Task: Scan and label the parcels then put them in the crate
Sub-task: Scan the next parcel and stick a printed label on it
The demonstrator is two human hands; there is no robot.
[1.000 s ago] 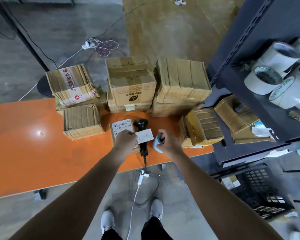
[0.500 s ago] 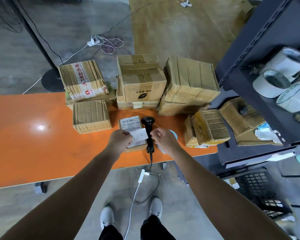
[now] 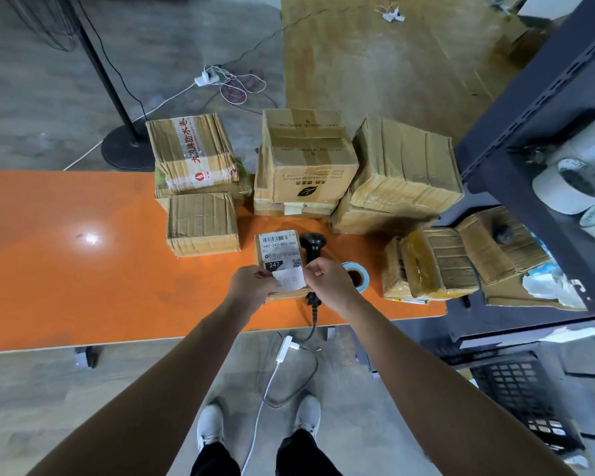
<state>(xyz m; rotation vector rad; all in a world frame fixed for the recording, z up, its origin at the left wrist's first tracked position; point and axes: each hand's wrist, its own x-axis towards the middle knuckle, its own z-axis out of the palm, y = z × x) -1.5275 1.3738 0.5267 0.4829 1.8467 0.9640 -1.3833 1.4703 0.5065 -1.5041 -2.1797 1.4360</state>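
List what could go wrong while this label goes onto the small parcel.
1. The left hand and right hand pinch the white label above the printed sheet on the small parcel; it might cover the QR code.
2. The scanner lies beside that parcel, cable hanging off the table; a nudge might pull it down.

left hand + right hand pinch label | over parcel | scanner beside
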